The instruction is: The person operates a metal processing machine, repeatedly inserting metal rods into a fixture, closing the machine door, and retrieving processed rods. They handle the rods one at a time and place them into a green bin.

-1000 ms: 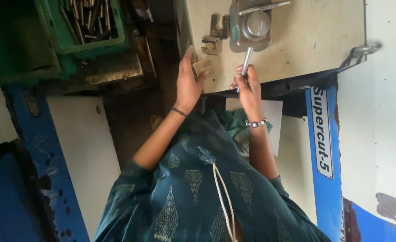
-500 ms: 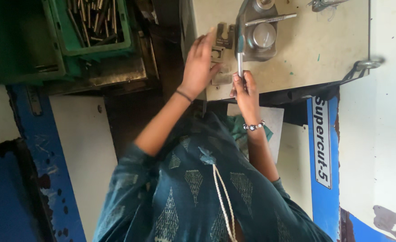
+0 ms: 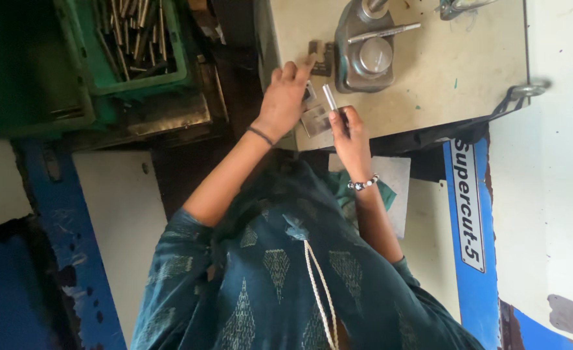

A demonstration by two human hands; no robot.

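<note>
Now | right hand [image 3: 350, 133] fingers grasp metal rod [image 3: 330, 97] | left hand [image 3: 285, 97] fingers released on beige worktable [image 3: 455, 71]

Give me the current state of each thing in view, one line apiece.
Left hand: flat on the table edge, fingers spread.
Right hand: closed on the metal rod.
Metal rod: held, tilted.
Grey fixture: standing on the table.
Green crate: open, holding rods.

Shiny metal rod [image 3: 330, 98], matt scuffed metal table [image 3: 455, 71]

Head camera, steeply down, near worktable [image 3: 468, 71]
</note>
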